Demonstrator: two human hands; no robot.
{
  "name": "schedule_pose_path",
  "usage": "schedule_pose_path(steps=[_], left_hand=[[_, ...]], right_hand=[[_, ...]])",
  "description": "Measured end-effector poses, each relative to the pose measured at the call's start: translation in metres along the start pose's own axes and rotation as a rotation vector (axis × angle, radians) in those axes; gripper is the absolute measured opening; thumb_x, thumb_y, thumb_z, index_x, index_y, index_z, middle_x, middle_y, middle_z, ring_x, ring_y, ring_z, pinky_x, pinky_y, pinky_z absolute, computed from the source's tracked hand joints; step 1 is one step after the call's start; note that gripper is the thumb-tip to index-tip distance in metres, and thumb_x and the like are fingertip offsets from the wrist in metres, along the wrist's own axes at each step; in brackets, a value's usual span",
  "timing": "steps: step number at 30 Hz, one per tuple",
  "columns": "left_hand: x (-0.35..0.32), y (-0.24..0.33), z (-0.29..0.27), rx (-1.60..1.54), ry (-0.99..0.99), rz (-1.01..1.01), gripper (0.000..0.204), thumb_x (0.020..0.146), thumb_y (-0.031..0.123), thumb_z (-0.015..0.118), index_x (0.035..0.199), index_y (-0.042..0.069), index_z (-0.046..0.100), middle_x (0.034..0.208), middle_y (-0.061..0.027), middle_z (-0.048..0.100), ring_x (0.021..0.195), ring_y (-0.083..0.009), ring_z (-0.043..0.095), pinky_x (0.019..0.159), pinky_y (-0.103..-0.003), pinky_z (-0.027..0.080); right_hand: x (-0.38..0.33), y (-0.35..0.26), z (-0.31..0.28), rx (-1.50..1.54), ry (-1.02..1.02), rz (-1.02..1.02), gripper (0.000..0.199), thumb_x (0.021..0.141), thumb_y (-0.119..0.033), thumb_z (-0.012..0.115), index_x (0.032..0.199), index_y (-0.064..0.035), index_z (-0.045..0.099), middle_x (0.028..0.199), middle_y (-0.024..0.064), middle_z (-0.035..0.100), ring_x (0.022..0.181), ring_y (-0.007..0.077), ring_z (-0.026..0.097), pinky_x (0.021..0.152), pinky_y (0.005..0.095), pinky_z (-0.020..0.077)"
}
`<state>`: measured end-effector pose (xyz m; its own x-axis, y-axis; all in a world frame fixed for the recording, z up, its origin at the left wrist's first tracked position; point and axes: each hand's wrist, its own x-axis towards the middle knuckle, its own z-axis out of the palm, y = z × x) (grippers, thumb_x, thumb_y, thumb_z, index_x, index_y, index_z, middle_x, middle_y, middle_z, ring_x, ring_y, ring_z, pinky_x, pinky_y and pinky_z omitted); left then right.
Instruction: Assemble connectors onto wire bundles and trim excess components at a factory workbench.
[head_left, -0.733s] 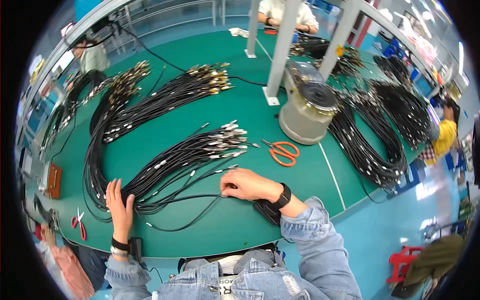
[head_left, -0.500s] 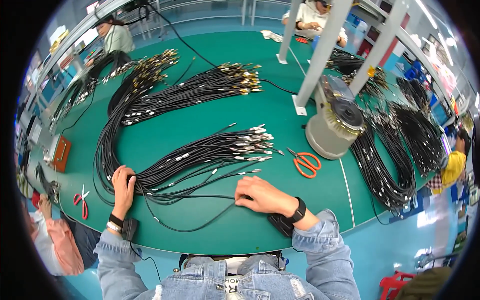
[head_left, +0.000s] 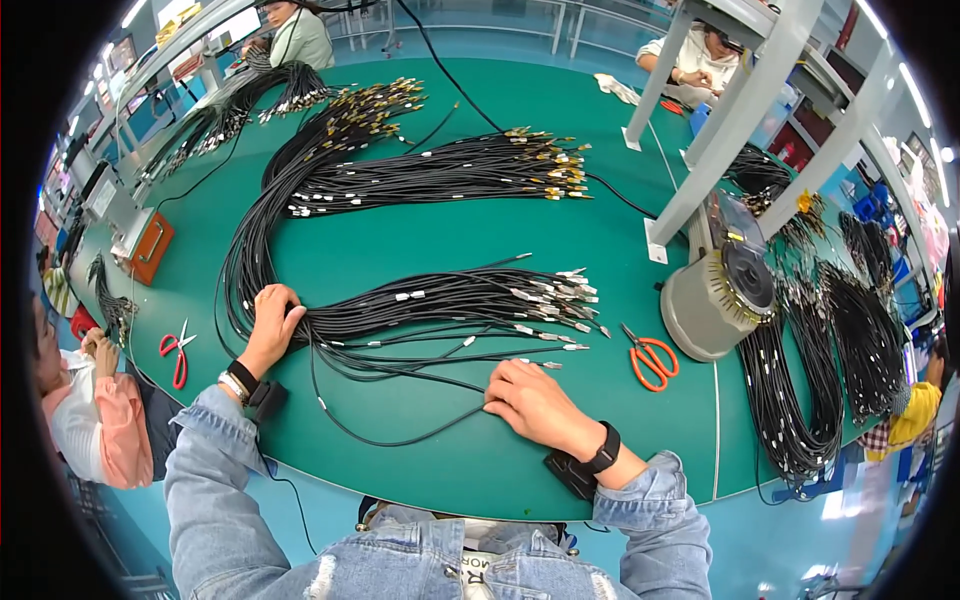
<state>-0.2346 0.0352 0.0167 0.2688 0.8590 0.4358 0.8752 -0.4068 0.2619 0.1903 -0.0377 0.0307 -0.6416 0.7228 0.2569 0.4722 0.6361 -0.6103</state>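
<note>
A thick bundle of black cables (head_left: 440, 308) with silvery connector ends curves across the green table. My left hand (head_left: 268, 328) is closed round the bundle at its lower bend. My right hand (head_left: 540, 405) pinches a single black cable (head_left: 420, 438), which loops from the bundle toward me; its end is hidden under my fingers. Several cables fan out between my hands, white sleeves on them. Farther back the bundle bends round to a second spread of cables (head_left: 430, 178), with gold-coloured tips. To the right of the silvery ends lie orange-handled pliers (head_left: 652, 362).
Red-handled scissors (head_left: 178, 352) lie left of my left hand, near an orange-fronted box (head_left: 152, 248). A round grey machine (head_left: 705, 305) stands by metal posts (head_left: 700, 160) at right, with more hanging cable bundles (head_left: 795, 400) beyond. Other people sit around the table.
The whole view has shifted, so the table's things appear farther right. Both hands keep their hold on the cables, with little visible movement against them.
</note>
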Motion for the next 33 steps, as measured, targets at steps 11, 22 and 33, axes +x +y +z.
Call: schedule_pose_path(steps=[11, 22, 33], left_hand=[[0.030, 0.144, -0.032, -0.209, -0.116, 0.069, 0.023, 0.080, 0.008, 0.060, 0.101, 0.000, 0.054, 0.097, -0.0141, 0.056, 0.094, -0.0285, 0.054, 0.083, -0.036, 0.043], [0.019, 0.284, 0.039, -1.035, -0.709, -0.221, 0.017, 0.090, 0.013, 0.053, 0.096, -0.002, 0.057, 0.074, -0.0037, 0.059, 0.062, -0.0078, 0.052, 0.055, -0.023, 0.042], [0.007, 0.274, 0.064, -1.094, -0.619, -0.188, 0.014, 0.089, 0.011, 0.056, 0.088, -0.003, 0.058, 0.065, 0.0004, 0.055, 0.057, -0.0044, 0.048, 0.050, -0.019, 0.038]], right_hand=[[-0.012, -0.025, -0.024, 0.018, 0.080, -0.008, 0.009, 0.081, -0.014, 0.062, 0.082, -0.0066, 0.057, 0.081, 0.0058, 0.054, 0.078, 0.0247, 0.053, 0.071, 0.0348, 0.0388], [-0.046, -0.018, -0.043, 0.148, 0.127, 0.162, 0.014, 0.081, -0.013, 0.062, 0.091, -0.0044, 0.060, 0.084, 0.0096, 0.059, 0.080, 0.0262, 0.057, 0.075, 0.0349, 0.0437], [-0.142, 0.052, -0.283, -0.335, 0.753, 0.813, 0.022, 0.084, -0.017, 0.062, 0.089, 0.0040, 0.065, 0.079, 0.0051, 0.064, 0.076, 0.0087, 0.055, 0.067, 0.0250, 0.0454]])
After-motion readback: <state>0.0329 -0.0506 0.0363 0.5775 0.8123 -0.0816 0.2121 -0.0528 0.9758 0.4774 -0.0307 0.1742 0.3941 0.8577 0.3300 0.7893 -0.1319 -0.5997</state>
